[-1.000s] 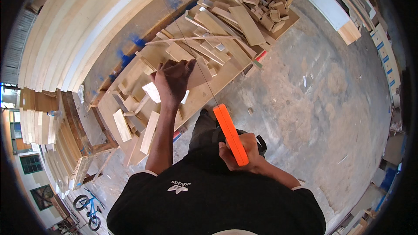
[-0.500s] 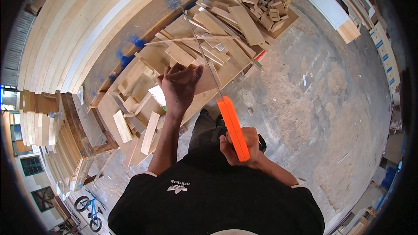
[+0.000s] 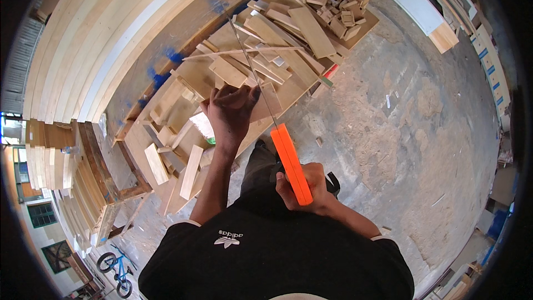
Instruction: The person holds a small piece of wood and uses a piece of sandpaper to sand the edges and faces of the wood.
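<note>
My right hand point(image 3: 311, 184) is closed round the bright orange handle point(image 3: 292, 164) of a handsaw. Its thin blade point(image 3: 242, 49), seen almost edge-on, runs up and slightly left to the upper edge of the view. Just left of the blade is my left hand point(image 3: 230, 108), with its fingers curled in and the thumb toward the blade. Whatever lies inside those fingers is hidden. A brown board point(image 3: 266, 105) shows between the left wrist and the saw; whether the hand grips it, I cannot tell.
Wood offcuts point(image 3: 313, 30) and small blocks point(image 3: 347, 16) cover a low wooden platform point(image 3: 363, 28). Long planks point(image 3: 105, 28) are stacked at the upper left. Concrete floor point(image 3: 400, 144) with debris stretches right. A blue bicycle point(image 3: 119, 272) stands at the lower left.
The saw has swung slightly left, handle and blade together, with my right hand still round it. My left hand keeps nearly the same place and curl.
</note>
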The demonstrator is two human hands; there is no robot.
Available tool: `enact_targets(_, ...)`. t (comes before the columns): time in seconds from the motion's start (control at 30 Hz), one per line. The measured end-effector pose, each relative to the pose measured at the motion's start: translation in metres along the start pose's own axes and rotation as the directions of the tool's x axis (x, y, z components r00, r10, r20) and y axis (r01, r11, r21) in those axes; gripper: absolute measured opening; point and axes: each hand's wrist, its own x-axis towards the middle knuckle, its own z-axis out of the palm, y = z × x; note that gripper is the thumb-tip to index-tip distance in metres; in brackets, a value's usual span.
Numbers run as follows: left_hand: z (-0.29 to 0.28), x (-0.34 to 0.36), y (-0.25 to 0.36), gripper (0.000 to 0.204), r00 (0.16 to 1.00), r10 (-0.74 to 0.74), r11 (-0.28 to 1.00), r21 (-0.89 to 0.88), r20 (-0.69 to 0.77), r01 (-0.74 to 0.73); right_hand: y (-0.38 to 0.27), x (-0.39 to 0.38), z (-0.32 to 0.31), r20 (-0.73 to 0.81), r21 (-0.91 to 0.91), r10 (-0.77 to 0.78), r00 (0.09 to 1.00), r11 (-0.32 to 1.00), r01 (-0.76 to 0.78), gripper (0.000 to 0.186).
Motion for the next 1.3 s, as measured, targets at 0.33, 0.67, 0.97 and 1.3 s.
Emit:
enact_targets(0.33, 0.002, 0.001, 0.003, 0.017, 0.999, 0.028, 0.996, 0.080, -0.036, -0.025, 0.000, -0.001, -0.003, 0.065, 0.025, 0.090, 0.994, 0.995, -0.092, 0.015)
enact_targets(0.67, 0.000, 0.030, -0.024, 0.017, 0.994, -0.063, 0.998, 0.007, -0.093, 0.063, -0.004, -0.015, -0.004, 0.039, 0.000, 0.066, 0.997, 0.998, -0.066, 0.014)
enact_targets(0.97, 0.004, 0.034, -0.034, 0.021, 0.986, -0.013, 1.000, -0.006, -0.164, 0.012, -0.008, -0.008, -0.006, 0.061, 0.006, 0.091, 0.994, 0.996, -0.092, 0.018)
enact_targets(1.3, -0.014, 0.044, -0.031, 0.018, 0.988, -0.065, 0.997, 0.020, -0.142, 0.069, -0.002, -0.016, -0.006, 0.025, -0.073, -0.031, 0.999, 0.997, 0.033, 0.028)
